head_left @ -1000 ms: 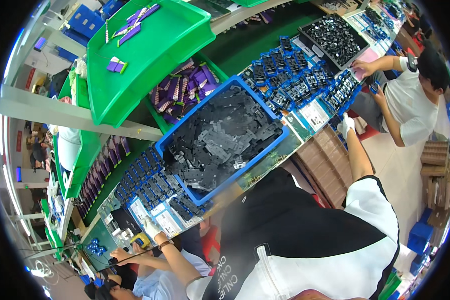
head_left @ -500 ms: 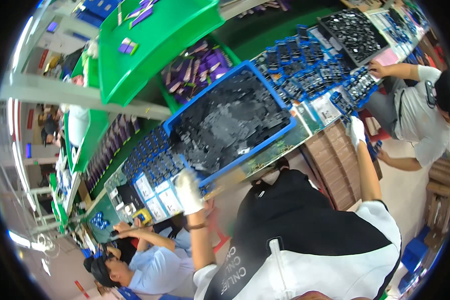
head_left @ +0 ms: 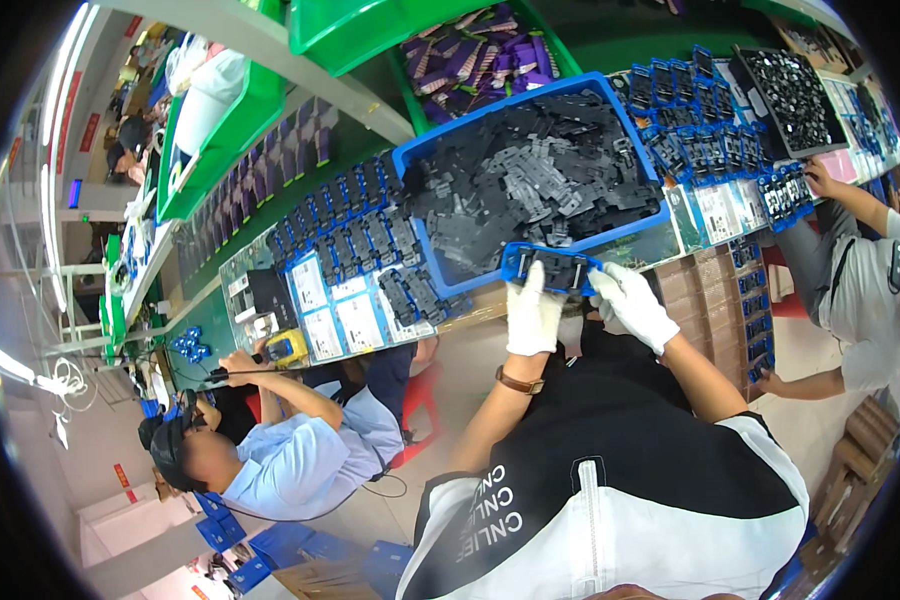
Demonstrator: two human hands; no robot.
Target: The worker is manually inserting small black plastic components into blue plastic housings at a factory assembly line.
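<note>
A long green-topped workbench (head_left: 198,372) is seen running diagonally across a bright workshop, bent by the wide lens. At its left a person in a light blue shirt (head_left: 305,460) is seated, and at its right a person in a pale grey shirt (head_left: 870,300) is seen.

A rectangular black-and-blue plastic piece (head_left: 553,270) is held up at the near edge of a large blue plastic bin (head_left: 625,229), over whose front wall it is partly seen. The piece is long and flat; its body is dark, its border bright blue, most plainly at the rounded left end, and a short pale strip is shown near each end. It is tilted slightly, with the right end lower in view. Finer detail is too small to be made out.

The left end is grasped by the white-gloved left hand (head_left: 533,315), with the thumb laid over the face. The right end is gripped at its corner by the fingers of the white-gloved right hand (head_left: 637,305). A brown wristband (head_left: 519,380) is worn on the left wrist.

The bin is heaped with flat dark grey plastic plates (head_left: 545,180). Rows of similar blue-and-black units (head_left: 345,215) are laid out to its left, beside white printed sheets (head_left: 320,333). Behind it, purple pieces with pale ends (head_left: 485,60) are piled in a green plastic tray.
</note>
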